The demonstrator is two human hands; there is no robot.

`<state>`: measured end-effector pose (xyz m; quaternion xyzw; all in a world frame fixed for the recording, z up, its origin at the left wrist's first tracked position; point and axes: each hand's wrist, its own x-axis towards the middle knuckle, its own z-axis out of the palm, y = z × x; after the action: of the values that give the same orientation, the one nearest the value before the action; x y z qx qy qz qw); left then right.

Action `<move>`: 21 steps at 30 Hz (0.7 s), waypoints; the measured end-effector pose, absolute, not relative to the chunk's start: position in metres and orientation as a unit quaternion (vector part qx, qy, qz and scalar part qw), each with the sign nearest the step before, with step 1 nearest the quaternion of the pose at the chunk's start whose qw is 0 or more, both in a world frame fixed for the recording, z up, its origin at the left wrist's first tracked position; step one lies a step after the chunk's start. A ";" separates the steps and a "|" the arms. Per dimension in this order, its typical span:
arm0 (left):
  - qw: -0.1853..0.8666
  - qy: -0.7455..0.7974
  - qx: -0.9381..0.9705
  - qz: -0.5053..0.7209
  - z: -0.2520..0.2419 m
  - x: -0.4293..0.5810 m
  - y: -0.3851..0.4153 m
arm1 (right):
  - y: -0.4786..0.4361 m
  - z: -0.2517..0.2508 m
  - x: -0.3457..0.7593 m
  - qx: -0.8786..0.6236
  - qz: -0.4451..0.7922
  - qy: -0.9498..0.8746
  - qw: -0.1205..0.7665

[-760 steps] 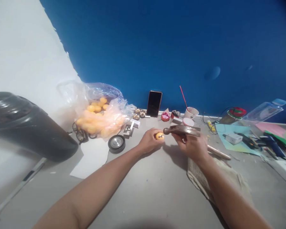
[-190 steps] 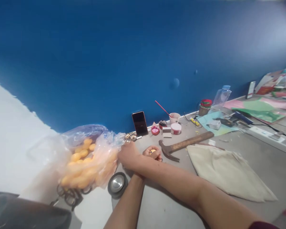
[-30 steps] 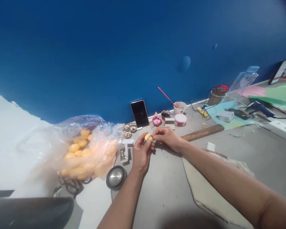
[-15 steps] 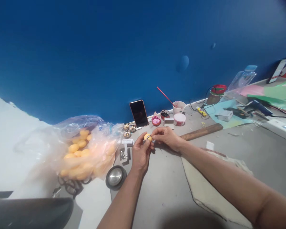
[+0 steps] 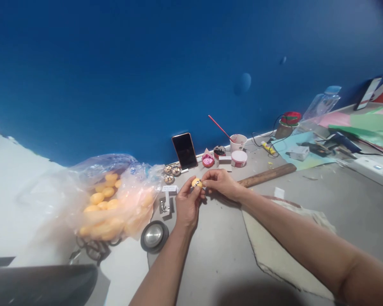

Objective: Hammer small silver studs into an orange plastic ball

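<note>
A small yellow ball point(image 5: 197, 182) with several dark, shiny spots sits between the thumb and fingers of my left hand point(image 5: 187, 204). My right hand point(image 5: 222, 183) is closed in a pinch against the ball's right side. Whatever lies between its fingertips is too small to make out. Left of my left hand are a small box point(image 5: 166, 207) of silvery bits and a white label card point(image 5: 170, 189). Just behind, three spotted balls point(image 5: 168, 178) stand together, decorated in dark and gold.
A clear bag point(image 5: 127, 182) of yellow balls lies left, beside a round metal-topped dark dish point(image 5: 153, 236). A phone point(image 5: 185, 151) leans on the blue wall. Paint tubs point(image 5: 239, 158), a cup point(image 5: 238, 143) with a red stick, a wooden rod point(image 5: 268, 175) and a cloth point(image 5: 281, 250) lie right.
The whole view has shifted slightly. Both hands stay at the yellow ball, and its spotted face appears turned a little.
</note>
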<state>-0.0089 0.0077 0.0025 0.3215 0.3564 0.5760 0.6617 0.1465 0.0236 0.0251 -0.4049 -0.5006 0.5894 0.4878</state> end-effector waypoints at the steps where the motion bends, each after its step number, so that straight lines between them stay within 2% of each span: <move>1: 0.661 0.359 0.323 0.575 0.002 -0.009 0.007 | 0.023 0.025 0.146 -0.403 0.592 -0.500 0.486; 10: 0.651 0.378 0.326 0.572 0.003 -0.009 0.006 | 0.021 0.028 0.145 -0.409 0.604 -0.496 0.471; 21: 0.694 0.323 0.312 0.562 -0.003 -0.011 0.008 | 0.023 0.026 0.153 -0.397 0.594 -0.507 0.482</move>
<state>-0.0110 0.0084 -0.0034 0.3119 0.3227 0.5624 0.6944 0.1534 0.0231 0.0264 -0.3974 -0.5066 0.5941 0.4822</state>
